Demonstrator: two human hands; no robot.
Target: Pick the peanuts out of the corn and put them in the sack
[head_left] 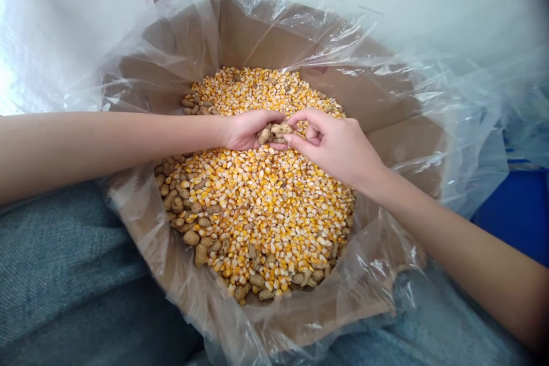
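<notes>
From the head view, we're looking straight down into a brown cardboard box (257, 28) with its walls flared wide, and all around it runs a crinkled, clear plastic liner (355, 43), draped over the rim and catching the light. Inside, a broad bed of yellow-and-white corn kernels (274, 200) fills the middle, and tan, rough-shelled loose peanuts (191, 237) crowd its left side and the near edge, with others half sunk among the grain.

And here's the action, right over the middle of the corn! The bare left hand (246, 130) reaches in from the left, palm up, loosely cupped, with a small cluster of pale tan, unshelled peanuts (274, 133) resting in it; the far fingers are partly hidden behind them. In from the right comes the bare right hand (330, 140), thumb and forefinger nearly together at the right end of that cluster, the other fingers curled in. Is it a pinch or just a touch? I cannot tell from here.

Around the edges: faded blue denim trousers (64, 263) on both sides of the box, a white woven sack (72, 28) at upper left, a flat blue object (514, 211) over at the right, and a pale, blurred surface (429, 6) beyond the box.
</notes>
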